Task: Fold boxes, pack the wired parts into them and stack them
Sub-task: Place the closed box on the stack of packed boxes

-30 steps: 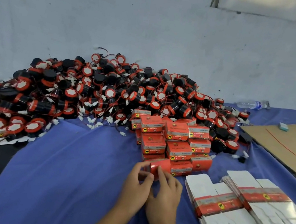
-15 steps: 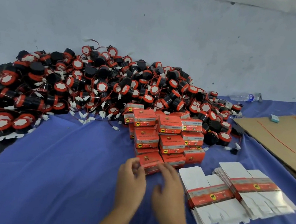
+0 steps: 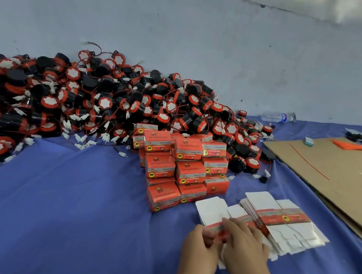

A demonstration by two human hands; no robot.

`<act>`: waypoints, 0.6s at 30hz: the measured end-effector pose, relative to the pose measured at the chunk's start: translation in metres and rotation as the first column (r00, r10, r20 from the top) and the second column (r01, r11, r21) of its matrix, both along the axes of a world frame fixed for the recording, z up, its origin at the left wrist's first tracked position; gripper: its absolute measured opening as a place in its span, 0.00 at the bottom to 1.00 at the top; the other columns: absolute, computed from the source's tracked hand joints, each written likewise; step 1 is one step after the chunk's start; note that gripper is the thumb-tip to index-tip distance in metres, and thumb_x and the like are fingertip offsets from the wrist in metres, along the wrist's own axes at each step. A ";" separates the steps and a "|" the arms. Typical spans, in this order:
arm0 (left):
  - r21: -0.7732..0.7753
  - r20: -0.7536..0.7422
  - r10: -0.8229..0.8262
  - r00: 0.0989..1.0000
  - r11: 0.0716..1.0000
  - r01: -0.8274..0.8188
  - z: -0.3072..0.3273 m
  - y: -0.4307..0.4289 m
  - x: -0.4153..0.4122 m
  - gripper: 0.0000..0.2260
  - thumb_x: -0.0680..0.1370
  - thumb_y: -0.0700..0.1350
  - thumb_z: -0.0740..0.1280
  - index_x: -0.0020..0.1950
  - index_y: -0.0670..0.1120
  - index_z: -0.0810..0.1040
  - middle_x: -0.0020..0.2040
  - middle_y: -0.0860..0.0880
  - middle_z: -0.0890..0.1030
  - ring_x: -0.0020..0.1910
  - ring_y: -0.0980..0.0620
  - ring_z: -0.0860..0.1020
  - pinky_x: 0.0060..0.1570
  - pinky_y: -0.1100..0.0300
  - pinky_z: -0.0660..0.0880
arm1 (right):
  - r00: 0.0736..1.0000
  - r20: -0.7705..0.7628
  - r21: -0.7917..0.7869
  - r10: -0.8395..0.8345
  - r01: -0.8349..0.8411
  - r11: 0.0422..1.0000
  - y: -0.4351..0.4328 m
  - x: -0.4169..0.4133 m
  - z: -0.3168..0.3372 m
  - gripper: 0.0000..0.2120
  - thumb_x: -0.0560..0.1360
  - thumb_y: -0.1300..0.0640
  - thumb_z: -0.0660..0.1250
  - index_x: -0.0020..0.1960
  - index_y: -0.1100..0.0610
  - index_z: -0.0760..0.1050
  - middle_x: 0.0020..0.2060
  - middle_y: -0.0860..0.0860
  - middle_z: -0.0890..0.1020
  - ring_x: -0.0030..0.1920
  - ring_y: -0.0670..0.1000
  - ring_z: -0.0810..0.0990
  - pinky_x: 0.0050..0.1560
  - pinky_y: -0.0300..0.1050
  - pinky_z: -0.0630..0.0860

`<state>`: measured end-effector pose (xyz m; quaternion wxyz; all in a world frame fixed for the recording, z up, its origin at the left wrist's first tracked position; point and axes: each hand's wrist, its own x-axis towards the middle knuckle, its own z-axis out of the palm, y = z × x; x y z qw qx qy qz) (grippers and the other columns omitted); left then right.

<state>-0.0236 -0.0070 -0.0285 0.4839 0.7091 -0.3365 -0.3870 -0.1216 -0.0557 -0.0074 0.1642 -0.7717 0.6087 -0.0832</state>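
**Next blank coming off the near stack**

Both hands sit on the near stack of flat box blanks (image 3: 211, 210), just right of the packed boxes (image 3: 162, 200). The left hand (image 3: 198, 248) pinches a blank's red band. The right hand (image 3: 245, 244) lies over it, grip hidden. The blank's long axis slants far-left to near-right, beneath the right hand.

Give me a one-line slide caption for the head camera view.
Left hand and right hand handle a flat box beside stacked orange boxes and a heap of wired parts.
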 end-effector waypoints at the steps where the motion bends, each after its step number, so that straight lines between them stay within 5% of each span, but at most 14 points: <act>1: 0.001 -0.032 0.028 0.999 1.000 -0.028 0.000 0.000 0.000 0.10 0.74 0.43 0.75 0.46 0.50 0.74 0.41 0.55 0.82 0.38 0.61 0.78 0.39 0.71 0.73 | 1.000 0.022 0.005 0.004 -0.004 1.000 0.001 0.001 0.001 0.26 0.79 0.56 0.58 0.75 0.41 0.64 0.75 0.39 0.64 0.74 0.50 0.56 0.69 0.53 0.59; 9: 0.067 -0.273 0.118 0.955 0.992 -0.103 0.000 -0.002 0.001 0.16 0.72 0.36 0.76 0.48 0.48 0.71 0.38 0.47 0.82 0.38 0.49 0.81 0.48 0.51 0.80 | 0.997 0.067 0.040 -0.033 0.030 0.999 0.006 0.013 0.013 0.26 0.79 0.55 0.62 0.73 0.37 0.64 0.74 0.38 0.66 0.75 0.50 0.59 0.71 0.52 0.61; 14: 0.035 -0.502 0.182 0.845 0.981 -0.191 0.005 -0.001 0.006 0.13 0.72 0.32 0.75 0.49 0.42 0.74 0.31 0.47 0.81 0.30 0.49 0.80 0.31 0.55 0.78 | 0.991 0.134 -0.026 -0.009 0.013 1.000 0.009 0.019 0.019 0.20 0.80 0.52 0.63 0.71 0.38 0.68 0.70 0.40 0.72 0.73 0.48 0.65 0.69 0.49 0.66; 18: -0.029 -0.553 0.152 0.819 0.979 -0.201 0.015 0.007 0.015 0.10 0.74 0.28 0.70 0.49 0.39 0.75 0.32 0.43 0.82 0.34 0.45 0.80 0.43 0.43 0.81 | 0.982 0.189 -0.059 0.005 0.007 0.998 0.013 0.026 0.026 0.21 0.78 0.51 0.67 0.70 0.41 0.71 0.68 0.42 0.74 0.70 0.49 0.69 0.68 0.49 0.68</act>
